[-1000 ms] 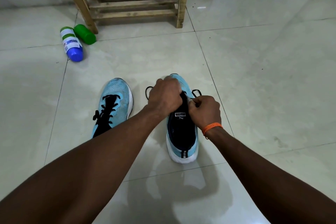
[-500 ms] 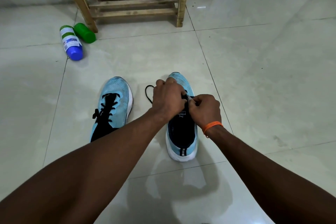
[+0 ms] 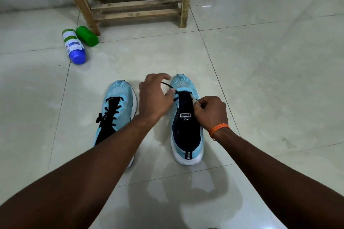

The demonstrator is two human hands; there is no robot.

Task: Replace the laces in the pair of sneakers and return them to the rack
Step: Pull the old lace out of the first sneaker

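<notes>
Quick update from my end: the left hand [image 3: 155, 98] has come off the toe of the right sneaker [image 3: 183, 83] and swung out left, so now it's over the gap between that shoe and the left sneaker [image 3: 121, 91], fingers spread looser than before. The black lace [image 3: 167, 85] loop that was lying on the floor [image 3: 260, 80] is lifted up toward those fingers, and the tongue [image 3: 185, 106] with its label is uncovered now.

one head-worn view looks forward and down, close over both forearms, toward sneakers on the tiled floor [image 3: 260, 61].
</notes>
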